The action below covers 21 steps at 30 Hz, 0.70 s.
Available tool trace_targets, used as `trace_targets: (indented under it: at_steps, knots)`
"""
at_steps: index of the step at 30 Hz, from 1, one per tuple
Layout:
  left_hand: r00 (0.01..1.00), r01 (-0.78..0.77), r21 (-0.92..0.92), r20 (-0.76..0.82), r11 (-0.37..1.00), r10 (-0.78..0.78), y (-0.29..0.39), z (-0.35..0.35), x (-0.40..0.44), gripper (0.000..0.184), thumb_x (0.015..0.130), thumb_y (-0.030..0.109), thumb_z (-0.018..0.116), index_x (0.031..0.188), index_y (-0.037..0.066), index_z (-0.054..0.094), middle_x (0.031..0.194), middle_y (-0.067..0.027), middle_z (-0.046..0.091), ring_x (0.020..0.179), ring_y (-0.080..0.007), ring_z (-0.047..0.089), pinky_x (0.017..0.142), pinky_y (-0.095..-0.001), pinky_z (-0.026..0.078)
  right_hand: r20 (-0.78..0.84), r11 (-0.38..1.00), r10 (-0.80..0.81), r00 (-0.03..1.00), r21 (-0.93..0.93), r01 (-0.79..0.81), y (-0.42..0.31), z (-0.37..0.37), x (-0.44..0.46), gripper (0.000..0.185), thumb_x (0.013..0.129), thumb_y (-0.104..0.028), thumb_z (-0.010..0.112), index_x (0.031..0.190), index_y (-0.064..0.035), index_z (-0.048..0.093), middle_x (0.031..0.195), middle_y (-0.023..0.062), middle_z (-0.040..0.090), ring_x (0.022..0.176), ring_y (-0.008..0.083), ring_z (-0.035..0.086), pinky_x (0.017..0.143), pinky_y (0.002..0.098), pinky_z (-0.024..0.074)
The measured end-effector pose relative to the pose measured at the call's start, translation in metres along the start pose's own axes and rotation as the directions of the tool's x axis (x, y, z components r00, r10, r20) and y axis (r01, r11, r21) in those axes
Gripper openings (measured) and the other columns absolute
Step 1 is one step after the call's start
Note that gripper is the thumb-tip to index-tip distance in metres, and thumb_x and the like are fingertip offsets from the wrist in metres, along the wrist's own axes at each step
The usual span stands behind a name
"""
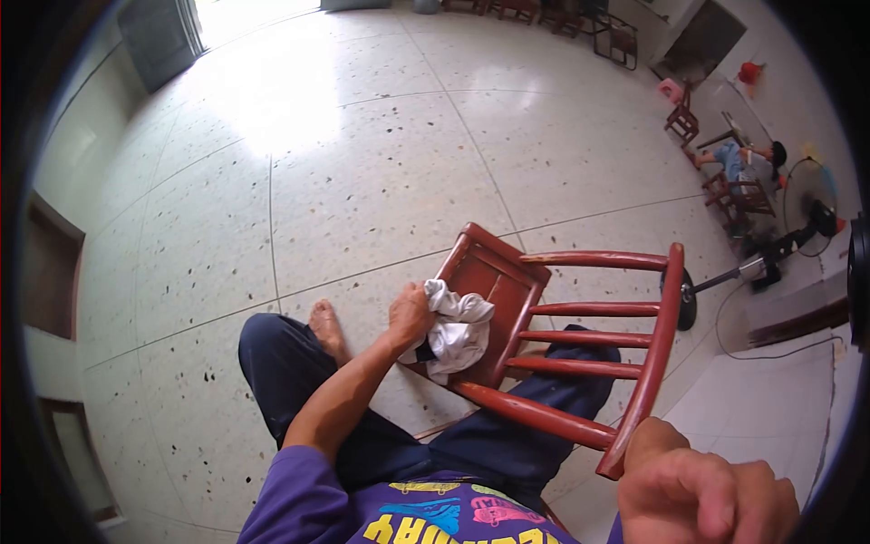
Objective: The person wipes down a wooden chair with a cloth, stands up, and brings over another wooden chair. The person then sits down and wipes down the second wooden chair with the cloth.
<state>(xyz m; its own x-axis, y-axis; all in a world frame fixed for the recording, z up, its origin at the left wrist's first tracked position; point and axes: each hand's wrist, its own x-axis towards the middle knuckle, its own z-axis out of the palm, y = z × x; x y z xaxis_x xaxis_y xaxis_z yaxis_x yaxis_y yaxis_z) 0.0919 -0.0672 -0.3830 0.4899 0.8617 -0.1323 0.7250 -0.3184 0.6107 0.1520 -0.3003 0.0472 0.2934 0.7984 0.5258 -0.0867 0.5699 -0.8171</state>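
A dark red wooden chair (471, 299) is in front of my seated body, its seat to the left and its slatted back (589, 338) to the right, over my right leg. My left hand (413, 313) is closed on a crumpled white cloth (459, 335), which rests on the chair seat. A small dark patch shows at the cloth's lower left. At the lower right, close to the camera, my right hand (711, 490) is raised with its fingers curled. It appears beside the lower end of the chair's top rail; whether they touch, I cannot tell. The inside of its grip is hidden.
A standing fan (757, 265) with a trailing cord is at the right. Beyond it, a person (743, 168) sits on a wooden chair by the wall. More wooden chairs (517, 9) line the far side. My bare foot (328, 331) is on the speckled tile floor (362, 181).
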Motion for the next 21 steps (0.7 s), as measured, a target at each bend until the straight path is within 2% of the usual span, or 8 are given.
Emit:
trace_targets:
  at_steps: [3, 8, 12, 16, 21]
  knots:
    - [1.0, -0.001, -0.015, -0.001, 1.0, 0.001, 0.002, -0.001, 0.0, 0.037, 0.08, 0.019, 0.074, 0.113, 0.004, 0.062, 0.109, -0.0212, 0.064, 0.1, -0.0418, 0.066, 0.085, -0.0502, 0.055, 0.062, 0.994, -0.106, 0.992, 0.013, 0.105, 0.001, -0.022, 0.002, 0.027, 0.098, -0.017, 0.065, 0.118, -0.0348, 0.07, 0.114, -0.0138, 0.064, 0.116, 0.0073, 0.053, 0.104, 0.03, 0.039]
    - [0.999, -0.025, -0.024, -0.033, 0.999, 0.024, -0.001, 0.002, 0.001, 0.036, 0.081, 0.018, 0.072, 0.112, 0.003, 0.062, 0.108, -0.0218, 0.063, 0.101, -0.0427, 0.066, 0.086, -0.0503, 0.054, 0.058, 0.984, -0.175, 0.983, 0.04, 0.173, -0.005, -0.04, -0.008, 0.025, 0.098, -0.016, 0.064, 0.116, -0.0331, 0.069, 0.112, -0.0128, 0.063, 0.113, 0.0075, 0.053, 0.102, 0.03, 0.039]
    - [1.0, 0.004, -0.023, 0.01, 1.0, -0.004, 0.002, -0.002, 0.0, 0.038, 0.081, 0.018, 0.072, 0.114, 0.003, 0.061, 0.109, -0.0217, 0.063, 0.102, -0.0435, 0.065, 0.087, -0.0511, 0.053, 0.053, 0.98, -0.195, 0.979, 0.047, 0.192, -0.001, -0.051, -0.009, 0.024, 0.098, -0.015, 0.063, 0.115, -0.0318, 0.068, 0.11, -0.012, 0.062, 0.11, 0.0077, 0.052, 0.1, 0.03, 0.0391]
    - [1.0, 0.016, -0.054, -0.007, 0.998, -0.016, 0.006, -0.005, 0.0, 0.039, 0.081, 0.018, 0.072, 0.114, 0.003, 0.06, 0.109, -0.0214, 0.063, 0.103, -0.0437, 0.065, 0.087, -0.0507, 0.053, 0.045, 0.983, -0.181, 0.982, 0.036, 0.18, 0.014, -0.062, -0.006, 0.022, 0.098, -0.015, 0.063, 0.114, -0.0305, 0.066, 0.109, -0.0111, 0.061, 0.107, 0.0079, 0.052, 0.098, 0.0301, 0.0392]
    - [1.0, 0.004, -0.003, -0.016, 1.0, -0.004, 0.003, -0.003, 0.0, 0.039, 0.08, 0.019, 0.073, 0.114, 0.004, 0.062, 0.108, -0.0212, 0.063, 0.102, -0.0423, 0.065, 0.087, -0.0503, 0.054, 0.031, 0.986, -0.163, 0.986, 0.041, 0.161, 0.023, -0.072, -0.005, 0.021, 0.098, -0.014, 0.062, 0.112, -0.0289, 0.065, 0.107, -0.0101, 0.061, 0.104, 0.0081, 0.052, 0.096, 0.0301, 0.0393]
